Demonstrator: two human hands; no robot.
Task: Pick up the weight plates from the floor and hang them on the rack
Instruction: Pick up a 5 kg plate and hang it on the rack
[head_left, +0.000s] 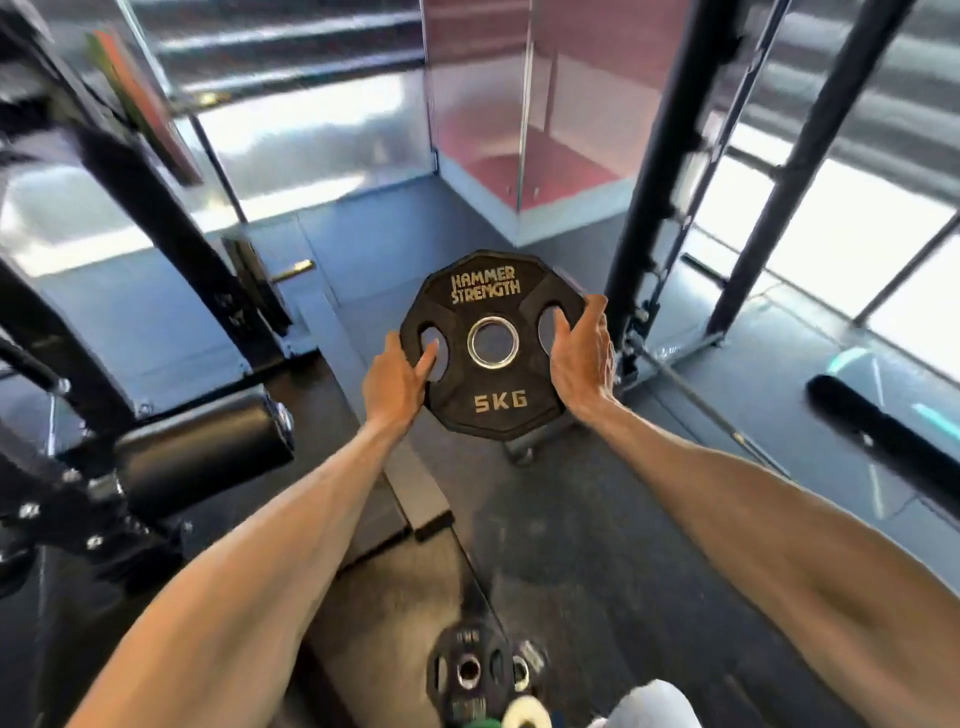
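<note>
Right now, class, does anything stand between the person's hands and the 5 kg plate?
Nothing visible does. The left hand and the right hand both grip the 5 kg plate directly, at its side slots, holding it in the air.

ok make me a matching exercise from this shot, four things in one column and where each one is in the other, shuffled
Things
1 5kg plate
2 small plates
3 black roller pad
4 red floor patch

Places
a lying on the dark floor at the bottom of view
b behind glass, far ahead
c held up between left grip and right grip
d on the machine at left

Pairs: 1-c, 2-a, 3-d, 4-b
</note>
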